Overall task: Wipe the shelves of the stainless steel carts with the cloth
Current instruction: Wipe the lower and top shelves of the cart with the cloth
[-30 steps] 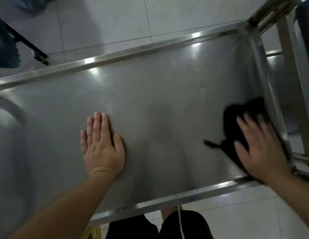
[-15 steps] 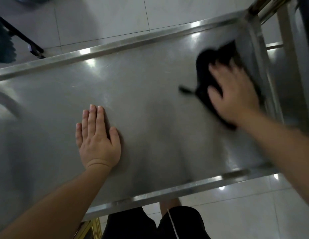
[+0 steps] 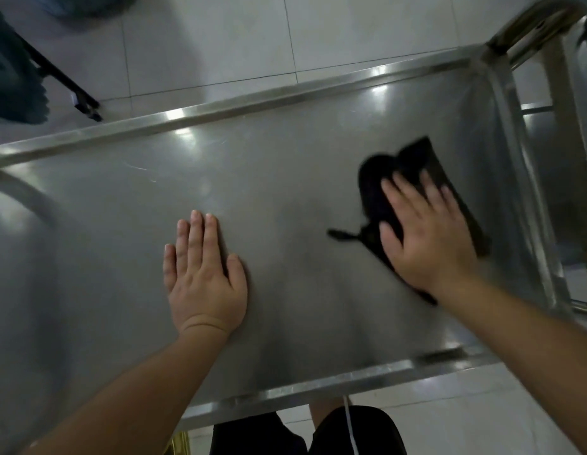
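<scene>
R hand flat, fingers straight, pressing black cloth on cart shelf at 3 o'clock; L hand flat, holding nothing, mid-shelf.

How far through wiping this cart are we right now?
Done: cannot tell; the top shelf shows glare and faint scratches, no clear wiped patch. In hand: the right hand presses the black cloth flat near the shelf's right end, while the left hand rests flat mid-shelf. Left: the shelf's left part, and the lower shelf glimpsed at right.
</scene>
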Demonstrator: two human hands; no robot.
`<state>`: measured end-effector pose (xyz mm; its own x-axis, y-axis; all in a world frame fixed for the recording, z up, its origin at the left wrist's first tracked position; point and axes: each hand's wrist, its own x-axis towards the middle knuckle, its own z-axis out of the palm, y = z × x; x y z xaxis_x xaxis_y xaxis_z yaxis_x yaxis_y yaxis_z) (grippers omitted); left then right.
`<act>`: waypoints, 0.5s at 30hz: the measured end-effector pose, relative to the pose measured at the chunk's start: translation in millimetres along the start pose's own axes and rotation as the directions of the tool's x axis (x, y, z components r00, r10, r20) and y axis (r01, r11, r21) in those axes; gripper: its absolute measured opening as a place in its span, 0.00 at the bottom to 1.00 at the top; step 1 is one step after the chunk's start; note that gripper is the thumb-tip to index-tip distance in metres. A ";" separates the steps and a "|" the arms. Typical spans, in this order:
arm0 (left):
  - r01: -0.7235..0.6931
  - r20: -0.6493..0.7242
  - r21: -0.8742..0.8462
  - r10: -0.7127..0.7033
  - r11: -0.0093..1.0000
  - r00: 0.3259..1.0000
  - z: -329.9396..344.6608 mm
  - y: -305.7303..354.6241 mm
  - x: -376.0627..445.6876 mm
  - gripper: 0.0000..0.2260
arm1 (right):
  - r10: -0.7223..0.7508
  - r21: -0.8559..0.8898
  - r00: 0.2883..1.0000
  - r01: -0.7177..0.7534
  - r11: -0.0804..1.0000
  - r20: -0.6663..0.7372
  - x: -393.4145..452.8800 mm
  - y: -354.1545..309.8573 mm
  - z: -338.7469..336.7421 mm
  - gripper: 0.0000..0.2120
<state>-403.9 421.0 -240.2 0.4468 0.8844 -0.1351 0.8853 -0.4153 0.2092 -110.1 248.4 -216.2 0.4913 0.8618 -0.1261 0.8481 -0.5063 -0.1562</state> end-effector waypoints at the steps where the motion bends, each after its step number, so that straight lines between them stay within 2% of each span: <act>1: 0.001 -0.004 -0.001 -0.001 1.000 1.000 0.1 0.0 0.3 0.33 | 0.004 0.003 1.000 -0.004 1.000 -0.001 38.5 -2.6 -1.8 0.32; 5: 0.004 -0.013 -0.001 -0.004 1.000 1.000 -1.3 1.4 -0.2 0.33 | 0.074 0.022 0.997 -0.074 0.997 -0.017 168.3 -14.3 -12.8 0.34; 8: 0.005 -0.014 -0.005 -0.005 1.000 1.000 -2.4 2.0 0.8 0.33 | 0.115 0.039 0.993 -0.115 0.993 -0.009 204.0 -23.8 -14.7 0.34; 11: 0.009 -0.004 -0.009 -0.009 1.000 1.000 -3.3 2.9 -0.8 0.33 | 0.093 0.067 0.995 -0.091 0.994 -0.023 167.2 -31.4 -10.0 0.34; 15: 0.013 -0.002 -0.013 -0.013 1.000 1.000 -4.6 3.8 0.2 0.33 | -0.020 0.048 0.994 0.026 0.999 -0.112 10.2 -51.9 11.9 0.29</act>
<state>-401.0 420.6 -235.0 0.4352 0.8901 -0.1354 0.8891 -0.4013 0.2201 -151.5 283.2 -221.1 0.4930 0.8699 -0.0129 0.8500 -0.4847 -0.2063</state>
